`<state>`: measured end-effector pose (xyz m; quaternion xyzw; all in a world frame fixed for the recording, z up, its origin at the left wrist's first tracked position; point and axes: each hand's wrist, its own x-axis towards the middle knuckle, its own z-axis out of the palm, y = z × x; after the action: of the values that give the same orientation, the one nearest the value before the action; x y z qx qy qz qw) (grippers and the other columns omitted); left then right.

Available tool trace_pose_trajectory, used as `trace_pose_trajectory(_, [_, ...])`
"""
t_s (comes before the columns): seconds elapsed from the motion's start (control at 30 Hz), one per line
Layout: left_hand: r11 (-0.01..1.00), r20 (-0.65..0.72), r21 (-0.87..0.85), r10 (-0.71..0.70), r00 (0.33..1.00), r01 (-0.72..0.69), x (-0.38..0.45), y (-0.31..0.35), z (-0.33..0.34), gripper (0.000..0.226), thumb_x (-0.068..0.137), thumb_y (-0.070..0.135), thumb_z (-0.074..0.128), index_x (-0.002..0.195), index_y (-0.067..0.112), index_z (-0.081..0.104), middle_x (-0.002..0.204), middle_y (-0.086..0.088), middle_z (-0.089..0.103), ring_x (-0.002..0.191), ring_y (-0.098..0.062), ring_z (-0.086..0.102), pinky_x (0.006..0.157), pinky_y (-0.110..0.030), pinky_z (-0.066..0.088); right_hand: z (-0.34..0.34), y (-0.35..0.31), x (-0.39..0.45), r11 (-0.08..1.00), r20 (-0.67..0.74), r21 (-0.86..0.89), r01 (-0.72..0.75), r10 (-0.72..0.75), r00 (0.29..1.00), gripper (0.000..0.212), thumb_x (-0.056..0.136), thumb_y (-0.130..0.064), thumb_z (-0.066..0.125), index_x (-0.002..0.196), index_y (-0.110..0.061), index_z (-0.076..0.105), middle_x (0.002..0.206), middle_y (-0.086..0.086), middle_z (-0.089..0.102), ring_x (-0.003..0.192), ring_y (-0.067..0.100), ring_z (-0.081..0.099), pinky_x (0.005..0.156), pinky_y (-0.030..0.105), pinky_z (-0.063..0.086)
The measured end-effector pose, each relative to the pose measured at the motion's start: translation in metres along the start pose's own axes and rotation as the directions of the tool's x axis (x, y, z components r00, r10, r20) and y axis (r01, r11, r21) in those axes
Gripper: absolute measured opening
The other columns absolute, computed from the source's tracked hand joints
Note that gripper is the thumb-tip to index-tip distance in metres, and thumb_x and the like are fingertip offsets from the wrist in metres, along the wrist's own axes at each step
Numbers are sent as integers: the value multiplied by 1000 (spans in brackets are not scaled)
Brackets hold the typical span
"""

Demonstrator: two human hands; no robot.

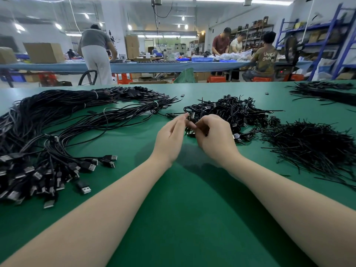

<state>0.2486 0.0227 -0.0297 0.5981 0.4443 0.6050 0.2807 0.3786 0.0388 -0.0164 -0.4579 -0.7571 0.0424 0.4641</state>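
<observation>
A small coiled black cable (191, 124) is held just above the green table (173, 209), between my two hands. My right hand (213, 137) curls its fingers and thumb round the coil. My left hand (171, 137) reaches in from the left, its fingertips pinching at the coil's upper edge; motion blur hides the exact contact. Behind the hands lies a heap of coiled, tied cables (235, 112). To the left sprawl long bundles of black USB cables (57, 116), with their plugs (57, 174) fanned out near the front left.
A loose pile of black twist ties (312, 147) lies at the right, with another dark bundle (325, 91) at the far right back. Beyond the table's far edge, several people work at a long blue bench (154, 66). Blue shelving (327, 35) stands at right.
</observation>
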Motion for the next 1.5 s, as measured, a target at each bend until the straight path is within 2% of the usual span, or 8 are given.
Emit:
trace_pose_trajectory(0.1, [1000, 40, 6, -23, 999, 22, 0, 0, 1, 40, 102, 30, 38, 77, 38, 69, 96, 9, 69, 103, -11, 60, 91, -24, 43, -3, 1, -1, 1000, 8, -14, -6, 6, 1000, 16, 88, -15, 64, 75, -20, 56, 74, -10, 47, 68, 9, 46, 57, 11, 33])
trace_pose_trajectory(0.3, [1000, 57, -14, 6, 998, -5, 1, 4, 1, 33, 101, 18, 41, 84, 33, 65, 82, 26, 65, 82, 1, 58, 78, -15, 46, -3, -1, -3, 992, -17, -111, 52, -54, 998, 13, 90, -15, 60, 87, -5, 68, 85, 4, 60, 77, 26, 56, 66, 40, 48])
trace_pose_trajectory(0.5, [968, 60, -118, -216, 974, 222, 8, 7, -1, 36, 90, 6, 37, 93, 25, 67, 74, 6, 64, 67, -8, 58, 79, -38, 51, -5, -7, -4, 951, -64, -211, 228, -246, 967, 9, 86, -8, 63, 79, -4, 68, 78, 9, 63, 74, 33, 58, 63, 42, 47])
trace_pose_trajectory(0.8, [987, 215, -52, -136, 967, 150, 6, -1, -14, 34, 84, 8, 70, 109, 31, 66, 89, -3, 65, 76, -12, 57, 69, -13, 46, -10, -3, -6, 902, -107, -342, 264, -317, 942, 5, 79, -5, 66, 75, -8, 65, 78, 7, 64, 74, 32, 58, 64, 36, 37])
trace_pose_trajectory(0.97, [981, 39, 194, -8, 999, 0, 9, -5, -9, 10, 80, 32, 76, 85, 39, 70, 74, 10, 56, 60, -8, 43, 57, -14, 35, -8, -6, -6, 915, -129, -334, 225, -281, 951, 6, 71, 0, 66, 71, -4, 61, 76, 8, 62, 73, 31, 58, 63, 34, 34])
trace_pose_trajectory(1.17, [976, -19, 174, -130, 991, 131, 9, -2, -4, 29, 92, 42, 59, 69, 25, 65, 61, 13, 60, 57, -3, 51, 57, -20, 41, -3, -6, -6, 950, -106, -245, 194, -225, 969, 8, 85, -10, 65, 78, -7, 68, 81, 6, 65, 81, 32, 59, 70, 38, 41])
trace_pose_trajectory(1.4, [920, 42, -105, -375, 926, 377, 10, 6, -8, 38, 82, 38, 61, 48, 21, 58, 53, 3, 55, 42, -12, 48, 52, -26, 33, 0, -7, -5, 821, -91, -419, 388, -463, 881, 5, 80, -3, 69, 76, -5, 67, 75, 9, 63, 71, 31, 59, 66, 35, 37])
trace_pose_trajectory(1.5, [946, 7, -42, -321, 947, 321, 8, 2, -9, 44, 85, 43, 61, 46, 22, 63, 55, 4, 55, 50, -15, 49, 56, -27, 36, 2, -8, -6, 933, -63, -226, 278, -299, 952, 8, 88, -12, 65, 85, -10, 72, 81, 4, 66, 78, 27, 60, 71, 37, 44])
